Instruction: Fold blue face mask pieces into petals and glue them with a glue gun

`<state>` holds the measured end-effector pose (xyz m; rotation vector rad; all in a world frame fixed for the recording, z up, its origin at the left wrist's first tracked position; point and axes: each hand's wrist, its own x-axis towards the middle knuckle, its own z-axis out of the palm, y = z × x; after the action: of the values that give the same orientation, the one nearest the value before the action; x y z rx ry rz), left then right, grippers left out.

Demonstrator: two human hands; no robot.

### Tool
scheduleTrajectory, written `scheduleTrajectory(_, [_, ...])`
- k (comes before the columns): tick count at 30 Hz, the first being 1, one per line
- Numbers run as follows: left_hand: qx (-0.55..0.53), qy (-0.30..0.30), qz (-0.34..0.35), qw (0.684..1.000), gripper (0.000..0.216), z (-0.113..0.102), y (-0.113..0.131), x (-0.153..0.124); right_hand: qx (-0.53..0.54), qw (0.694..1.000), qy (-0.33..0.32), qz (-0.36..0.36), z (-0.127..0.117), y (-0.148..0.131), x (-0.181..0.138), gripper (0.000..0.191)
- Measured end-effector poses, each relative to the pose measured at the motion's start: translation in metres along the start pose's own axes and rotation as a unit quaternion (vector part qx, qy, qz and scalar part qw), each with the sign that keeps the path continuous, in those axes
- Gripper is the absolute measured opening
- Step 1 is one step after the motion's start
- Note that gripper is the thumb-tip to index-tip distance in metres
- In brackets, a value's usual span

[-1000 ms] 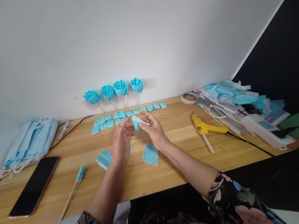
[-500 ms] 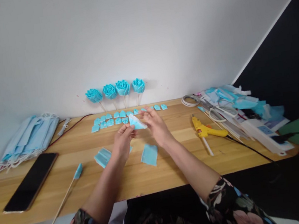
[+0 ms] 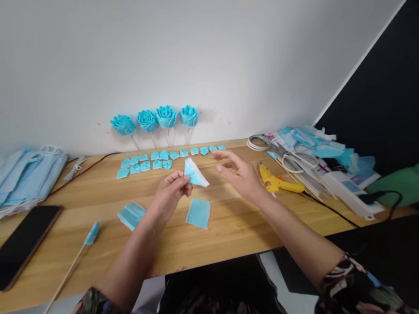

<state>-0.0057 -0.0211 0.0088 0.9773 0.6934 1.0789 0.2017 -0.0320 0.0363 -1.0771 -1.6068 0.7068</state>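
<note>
My left hand [image 3: 174, 190] pinches a folded triangle of mask fabric [image 3: 195, 174], light blue with a white edge, between thumb and fingers above the table. To its right, my right hand [image 3: 238, 172] is apart from the fabric, its fingers spread and holding nothing. Below the hands a blue fabric square [image 3: 198, 213] lies flat, and another blue fabric piece [image 3: 132, 215] rests beside my left forearm. Beyond them, several small folded blue petals [image 3: 145, 165] form two rows. Blue fabric roses [image 3: 147, 120] on thin sticks stand against the wall.
A yellow glue gun [image 3: 277, 181] lies on the right, near scissors [image 3: 294, 163], a white power strip [image 3: 353, 195] and fabric scraps [image 3: 327, 143]. On the left are stacked face masks [image 3: 18, 179], a phone [image 3: 17, 248] and a blue-tipped stick [image 3: 62, 284] crossing the table edge.
My right hand has moved away from the folded fabric to the right, its fingers opening. My left hand keeps hold of the triangle. The view has shifted slightly.
</note>
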Motion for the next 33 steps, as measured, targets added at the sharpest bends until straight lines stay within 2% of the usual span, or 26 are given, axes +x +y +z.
scheduleTrajectory(5, [0.062,-0.007,-0.008,0.998,0.022,0.001,-0.004,0.000,0.115,0.982,-0.100,0.109,0.004,0.009,0.010,0.032])
scheduleTrajectory(9, [0.093,-0.008,-0.014,0.996,0.021,0.000,-0.005,0.000,0.161,0.964,-0.120,0.176,0.008,0.015,0.016,0.035])
scheduleTrajectory(17, [0.111,-0.016,-0.030,0.993,0.019,-0.003,-0.011,0.002,0.126,0.967,-0.162,0.153,0.010,0.018,0.022,0.022])
scheduleTrajectory(26, [-0.032,-0.015,-0.068,0.997,0.033,-0.001,-0.015,0.006,0.170,0.966,-0.107,0.165,0.014,0.024,0.020,0.027])
scheduleTrajectory(30, [-0.002,-0.007,-0.076,0.997,0.033,-0.002,-0.016,0.006,0.148,0.970,-0.107,0.160,0.020,0.029,0.016,0.023])
scheduleTrajectory(33, [0.032,0.023,-0.084,0.996,0.028,-0.003,-0.015,0.006,0.073,0.985,-0.109,0.112,0.010,0.023,0.015,0.021])
